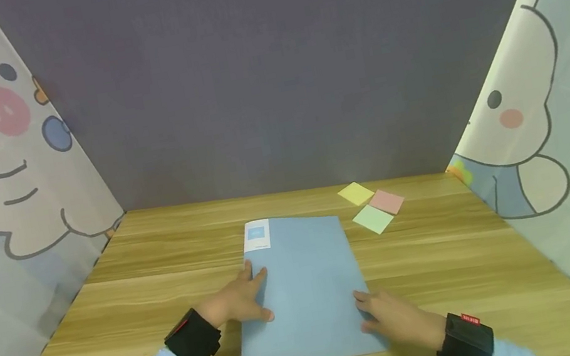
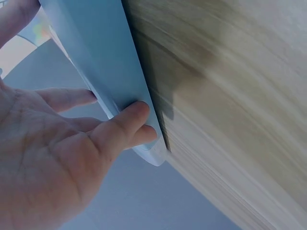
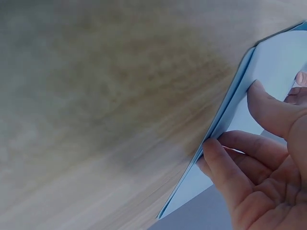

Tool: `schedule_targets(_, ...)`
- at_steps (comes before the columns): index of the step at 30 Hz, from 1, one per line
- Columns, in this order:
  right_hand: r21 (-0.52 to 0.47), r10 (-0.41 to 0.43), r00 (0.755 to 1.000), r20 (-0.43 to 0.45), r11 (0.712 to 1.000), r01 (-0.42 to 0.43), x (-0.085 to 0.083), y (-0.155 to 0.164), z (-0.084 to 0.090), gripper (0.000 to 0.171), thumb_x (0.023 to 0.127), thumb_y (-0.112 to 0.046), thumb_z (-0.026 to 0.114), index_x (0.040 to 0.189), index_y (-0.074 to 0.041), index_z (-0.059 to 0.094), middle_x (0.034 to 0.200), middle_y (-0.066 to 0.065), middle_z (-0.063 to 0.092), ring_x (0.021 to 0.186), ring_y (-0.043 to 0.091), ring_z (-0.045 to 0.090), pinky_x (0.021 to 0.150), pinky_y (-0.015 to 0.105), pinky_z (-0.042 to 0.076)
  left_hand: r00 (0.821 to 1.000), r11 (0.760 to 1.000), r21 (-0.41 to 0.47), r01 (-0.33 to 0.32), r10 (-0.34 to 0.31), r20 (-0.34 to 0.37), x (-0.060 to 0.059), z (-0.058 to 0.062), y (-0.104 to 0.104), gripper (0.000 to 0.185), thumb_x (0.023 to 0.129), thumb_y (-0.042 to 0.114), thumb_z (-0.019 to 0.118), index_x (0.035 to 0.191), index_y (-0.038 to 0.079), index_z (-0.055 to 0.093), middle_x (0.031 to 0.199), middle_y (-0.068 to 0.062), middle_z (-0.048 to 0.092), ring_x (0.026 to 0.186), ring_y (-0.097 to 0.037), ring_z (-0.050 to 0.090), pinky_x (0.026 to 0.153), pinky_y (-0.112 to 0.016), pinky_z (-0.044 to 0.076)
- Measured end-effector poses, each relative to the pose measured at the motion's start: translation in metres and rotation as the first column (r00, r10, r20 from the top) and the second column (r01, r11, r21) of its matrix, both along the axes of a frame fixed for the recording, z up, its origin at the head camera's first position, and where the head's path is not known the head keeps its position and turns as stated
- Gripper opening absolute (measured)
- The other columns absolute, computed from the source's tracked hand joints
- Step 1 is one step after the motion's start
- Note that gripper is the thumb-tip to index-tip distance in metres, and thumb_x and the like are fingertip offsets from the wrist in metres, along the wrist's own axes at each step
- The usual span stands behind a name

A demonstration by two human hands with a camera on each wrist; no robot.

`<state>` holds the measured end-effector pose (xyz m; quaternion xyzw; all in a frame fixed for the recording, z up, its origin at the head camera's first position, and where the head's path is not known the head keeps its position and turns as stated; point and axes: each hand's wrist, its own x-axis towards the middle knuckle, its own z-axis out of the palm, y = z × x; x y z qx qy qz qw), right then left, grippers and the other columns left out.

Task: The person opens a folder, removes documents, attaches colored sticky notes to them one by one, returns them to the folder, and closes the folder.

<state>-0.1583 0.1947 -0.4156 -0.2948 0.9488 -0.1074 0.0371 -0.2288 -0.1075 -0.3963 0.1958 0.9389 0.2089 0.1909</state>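
1. Two hands work on one thing: a flat, pale blue rectangular paper folder point(image 1: 304, 289) lying closed on a light wooden table point(image 1: 165, 275), with a small white label at its far left corner.

2. Progress, as a judgement: the folder is not yet opened. Its cover lies almost flat, and only the edges under the fingers have begun to lift, so nearly all of the opening is left to do.

3. The left hand point(image 1: 238, 301) rests at the folder's left edge, fingers fairly straight and spread. In the left wrist view its thumb presses on top of the cover and a fingertip curls under the edge, so it lightly pinches the rounded near corner point(image 2: 144, 139) of the folder.

4. The right hand point(image 1: 395, 314) sits at the folder's right edge, close to the near corner. In the right wrist view its thumb lies on top of the cover, and its fingertips point(image 3: 213, 148) slip in at the edge where the sheets part slightly. This is a loose pinch on the edge, not a tight grasp.

5. Beyond the right hand, well apart from it and past the folder's far right corner, three small square sticky notes lie on the table: a yellow one point(image 1: 356, 193), a pink one point(image 1: 386, 201) and a green one point(image 1: 373, 219). Neither hand touches them.

6. Each wrist wears a black strap, over pale blue sleeves.
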Motion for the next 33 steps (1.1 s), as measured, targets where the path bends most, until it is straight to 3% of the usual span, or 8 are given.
schedule_targets(8, -0.017, -0.018, 1.000, -0.002, 1.000, 0.018, 0.001, 0.003, -0.001, 0.046, 0.079, -0.022, 0.068, 0.113, 0.007, 0.060, 0.122, 0.024, 0.055, 0.106, 0.037, 0.058, 0.085, 0.042, 0.049, 1.000, 1.000, -0.027, 0.011, -0.012, -0.022, 0.001, -0.001, 0.003, 0.092, 0.074, 0.036, 0.074, 0.144, 0.003, 0.024, 0.149, -0.029, 0.000, 0.137, -0.043, 0.013, 0.106, -0.053, 0.026)
schedule_targets(24, -0.032, -0.020, 0.999, 0.030, 0.999, 0.021, 0.007, 0.011, -0.004, 0.047, 0.078, -0.022, 0.069, 0.113, 0.009, 0.059, 0.123, 0.025, 0.054, 0.107, 0.039, 0.056, 0.085, 0.044, 0.048, 0.999, 1.000, 0.004, 0.022, -0.022, -0.033, 0.003, -0.006, 0.006, 0.091, 0.073, 0.040, 0.074, 0.143, 0.004, 0.028, 0.150, -0.028, 0.003, 0.137, -0.043, 0.013, 0.106, -0.054, 0.025)
schedule_targets(29, -0.037, -0.017, 0.999, 0.036, 0.999, 0.018, 0.007, 0.011, -0.004, 0.047, 0.078, -0.021, 0.069, 0.112, 0.009, 0.060, 0.122, 0.026, 0.054, 0.107, 0.039, 0.057, 0.084, 0.044, 0.049, 0.999, 1.000, -0.001, 0.029, -0.029, -0.024, 0.006, -0.003, 0.006, 0.089, 0.075, 0.040, 0.072, 0.143, 0.003, 0.028, 0.150, -0.028, 0.004, 0.137, -0.044, 0.013, 0.106, -0.055, 0.024)
schedule_targets(33, -0.052, -0.013, 0.999, 0.043, 0.999, 0.015, 0.006, 0.012, -0.004, 0.046, 0.079, -0.021, 0.069, 0.113, 0.009, 0.059, 0.123, 0.026, 0.054, 0.107, 0.039, 0.056, 0.085, 0.044, 0.048, 0.998, 0.997, -0.042, 0.059, -0.060, -0.014, 0.015, 0.003, 0.011, 0.086, 0.078, 0.042, 0.069, 0.143, 0.004, 0.028, 0.150, -0.028, 0.004, 0.135, -0.049, 0.009, 0.104, -0.058, 0.025)
